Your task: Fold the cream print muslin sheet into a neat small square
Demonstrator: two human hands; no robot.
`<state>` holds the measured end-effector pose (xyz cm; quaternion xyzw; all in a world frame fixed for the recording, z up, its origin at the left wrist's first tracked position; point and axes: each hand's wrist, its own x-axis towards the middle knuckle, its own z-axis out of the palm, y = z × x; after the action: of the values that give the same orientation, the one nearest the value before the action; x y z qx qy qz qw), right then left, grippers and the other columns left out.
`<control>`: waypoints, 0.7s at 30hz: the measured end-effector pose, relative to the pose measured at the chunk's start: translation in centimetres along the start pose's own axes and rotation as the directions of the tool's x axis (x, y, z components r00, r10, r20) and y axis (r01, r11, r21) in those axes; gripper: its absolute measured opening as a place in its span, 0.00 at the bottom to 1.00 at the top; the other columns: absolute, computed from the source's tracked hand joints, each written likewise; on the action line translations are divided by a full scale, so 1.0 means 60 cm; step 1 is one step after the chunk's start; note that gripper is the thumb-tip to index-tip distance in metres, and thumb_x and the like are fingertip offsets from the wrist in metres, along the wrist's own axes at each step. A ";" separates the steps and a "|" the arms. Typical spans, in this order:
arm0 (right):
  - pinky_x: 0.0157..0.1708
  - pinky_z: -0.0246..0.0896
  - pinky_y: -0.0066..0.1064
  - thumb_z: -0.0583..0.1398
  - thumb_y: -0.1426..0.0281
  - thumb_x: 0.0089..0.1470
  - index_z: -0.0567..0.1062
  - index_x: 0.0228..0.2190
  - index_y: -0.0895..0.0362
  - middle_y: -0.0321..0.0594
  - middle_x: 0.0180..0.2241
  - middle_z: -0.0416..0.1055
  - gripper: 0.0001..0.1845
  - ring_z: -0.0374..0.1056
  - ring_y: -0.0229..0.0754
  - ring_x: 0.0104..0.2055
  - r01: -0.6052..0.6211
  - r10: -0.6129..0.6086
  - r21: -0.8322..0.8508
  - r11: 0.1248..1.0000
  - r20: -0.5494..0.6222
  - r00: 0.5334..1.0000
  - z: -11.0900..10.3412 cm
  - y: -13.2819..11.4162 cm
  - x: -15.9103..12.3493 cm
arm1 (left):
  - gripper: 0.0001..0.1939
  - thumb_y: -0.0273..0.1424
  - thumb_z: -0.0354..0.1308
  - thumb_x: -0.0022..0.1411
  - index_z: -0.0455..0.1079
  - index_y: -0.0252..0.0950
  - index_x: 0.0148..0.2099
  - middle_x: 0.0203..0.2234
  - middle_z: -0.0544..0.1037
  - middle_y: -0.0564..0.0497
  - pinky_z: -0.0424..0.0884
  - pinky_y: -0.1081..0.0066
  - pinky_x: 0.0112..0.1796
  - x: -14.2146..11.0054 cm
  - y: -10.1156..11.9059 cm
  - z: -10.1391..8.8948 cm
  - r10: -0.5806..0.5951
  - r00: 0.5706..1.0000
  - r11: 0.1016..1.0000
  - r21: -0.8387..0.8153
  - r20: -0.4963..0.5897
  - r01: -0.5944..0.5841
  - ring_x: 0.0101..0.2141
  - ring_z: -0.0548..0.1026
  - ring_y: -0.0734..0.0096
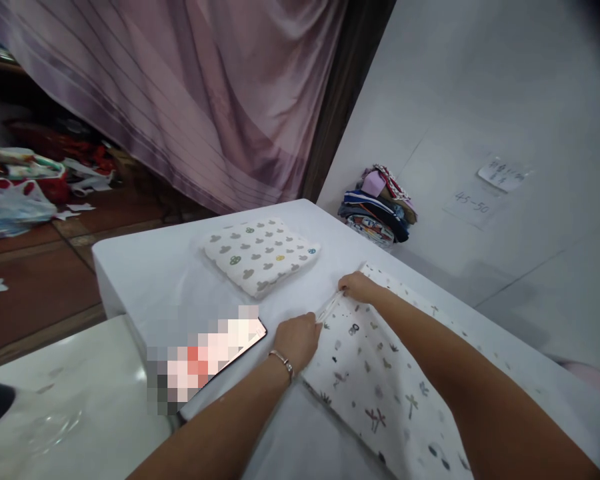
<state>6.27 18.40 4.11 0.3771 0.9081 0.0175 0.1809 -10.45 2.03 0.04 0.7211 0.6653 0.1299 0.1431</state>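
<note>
A white cloth (365,373) printed with palm trees and small figures lies across the near right of the white table. My left hand (299,338), with a bracelet at the wrist, is closed on the cloth's far left corner. Further right along the same far edge, my right hand (359,287) pinches the fabric. The edge between the two hands is pulled fairly straight and slightly raised. Beyond them rests a folded white cloth (260,257) with a grey cloud print. To the left of my left hand lies a phone (240,350), its screen lit and partly blurred out.
The white table (145,267) runs along a wall bearing handwritten paper notes (473,205). A pile of folded clothes (377,207) stands by the wall. A pink curtain (220,100) hangs behind. Plastic bags (15,207) sit on the floor at left; a pale glossy surface (80,393) is nearer.
</note>
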 end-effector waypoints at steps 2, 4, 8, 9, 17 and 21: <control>0.42 0.53 0.28 0.55 0.74 0.48 0.74 0.35 0.56 0.39 0.39 0.73 0.11 0.66 0.41 0.42 -0.008 0.008 0.005 1.000 -0.030 1.000 0.007 -0.003 -0.003 | 0.16 0.38 0.39 0.63 0.65 0.36 0.38 0.30 0.76 0.46 0.66 0.66 0.31 0.001 0.000 0.001 -0.004 1.000 1.000 0.009 0.003 0.004 0.33 0.74 0.61; 0.44 0.51 0.29 0.55 0.74 0.48 0.74 0.34 0.56 0.40 0.39 0.73 0.11 0.66 0.42 0.42 -0.012 0.012 0.006 1.000 -0.056 0.998 0.014 -0.005 -0.005 | 0.17 0.39 0.38 0.64 0.65 0.37 0.38 0.30 0.76 0.47 0.65 0.66 0.32 -0.001 -0.001 0.002 -0.017 1.000 1.000 0.017 0.012 0.016 0.33 0.74 0.62; 0.46 0.49 0.31 0.55 0.75 0.48 0.74 0.34 0.56 0.40 0.38 0.73 0.10 0.66 0.42 0.42 -0.016 0.017 0.006 1.000 -0.105 0.994 0.025 -0.006 -0.004 | 0.17 0.40 0.38 0.64 0.64 0.38 0.39 0.32 0.75 0.48 0.65 0.67 0.33 -0.007 -0.003 -0.007 -0.028 0.998 0.999 0.037 0.057 0.026 0.35 0.74 0.64; 0.46 0.49 0.31 0.55 0.75 0.48 0.74 0.33 0.56 0.40 0.38 0.73 0.10 0.66 0.41 0.42 -0.018 0.019 0.007 1.000 -0.118 0.993 0.027 -0.006 -0.003 | 0.16 0.39 0.39 0.63 0.65 0.38 0.40 0.33 0.75 0.48 0.65 0.67 0.34 -0.006 -0.002 -0.013 -0.020 0.997 0.999 0.049 0.071 0.017 0.36 0.73 0.64; 0.44 0.50 0.32 0.57 0.78 0.44 0.75 0.29 0.56 0.39 0.33 0.74 0.09 0.68 0.42 0.39 -0.006 0.016 0.044 0.999 -0.226 0.974 0.037 -0.006 -0.005 | 0.16 0.38 0.45 0.60 0.67 0.34 0.44 0.41 0.73 0.43 0.66 0.64 0.40 0.090 0.062 -0.046 -0.014 0.999 0.999 0.038 0.044 0.012 0.42 0.71 0.60; 0.44 0.49 0.32 0.58 0.75 0.46 0.75 0.30 0.56 0.39 0.34 0.74 0.07 0.67 0.41 0.39 0.022 0.001 0.077 0.997 -0.292 0.957 0.041 -0.001 -0.014 | 0.18 0.38 0.45 0.60 0.68 0.34 0.45 0.43 0.73 0.42 0.66 0.65 0.39 0.153 0.086 -0.007 -0.083 0.995 0.996 -0.018 0.048 0.084 0.43 0.71 0.60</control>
<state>7.63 17.55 2.05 0.3725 0.9269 0.0358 0.0301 -5.08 10.81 2.35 0.6941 0.6900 0.1134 0.1712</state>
